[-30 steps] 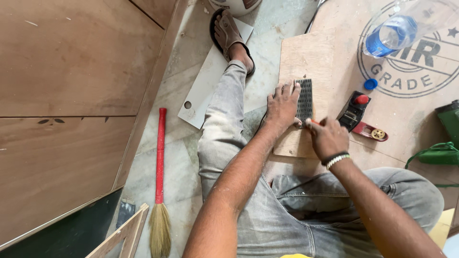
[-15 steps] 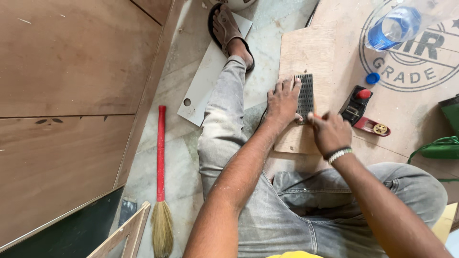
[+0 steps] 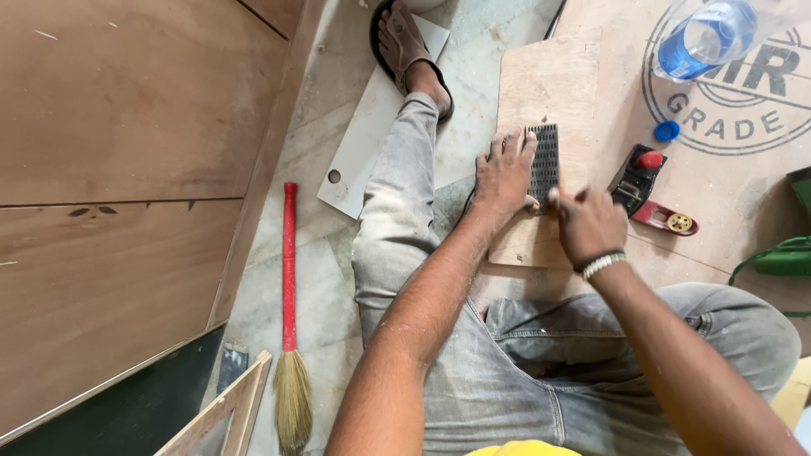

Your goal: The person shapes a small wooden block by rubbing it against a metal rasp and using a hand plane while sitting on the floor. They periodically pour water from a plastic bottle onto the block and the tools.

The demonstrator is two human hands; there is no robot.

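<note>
Marble floor, pale and dusty, runs between brown wooden panels on the left and sheets of plywood on the right, and the person sits on it with one leg stretched forward.

On a small plywood board (image 3: 547, 93) in front of them lies a dark, ridged rectangular block (image 3: 545, 162), set lengthwise near the board's middle. The left hand (image 3: 503, 173) lies flat with fingers spread, pressing on the block's left edge and the board beside it. The right hand (image 3: 587, 224) is closed in a fist just at the block's lower right corner, gripping something small; what it holds is hidden by the fingers. A beaded bracelet (image 3: 603, 265) sits on that wrist.

Just right of the board rests a black hand tool with a red knob (image 3: 639, 176) and a red arm ending in a brass wheel. A blue bottle cap (image 3: 666, 131) lies near it, and a clear plastic water bottle (image 3: 705, 34) lies farther up on the large stamped plywood sheet (image 3: 760, 169). A green tool (image 3: 786, 257) shows at the right edge.

Left of the outstretched leg lies a white panel piece with a hole (image 3: 367, 139). The sandalled foot (image 3: 404, 38) rests on its far end. A red-handled broom (image 3: 290, 312) lies along the floor nearer the wooden panels.
</note>
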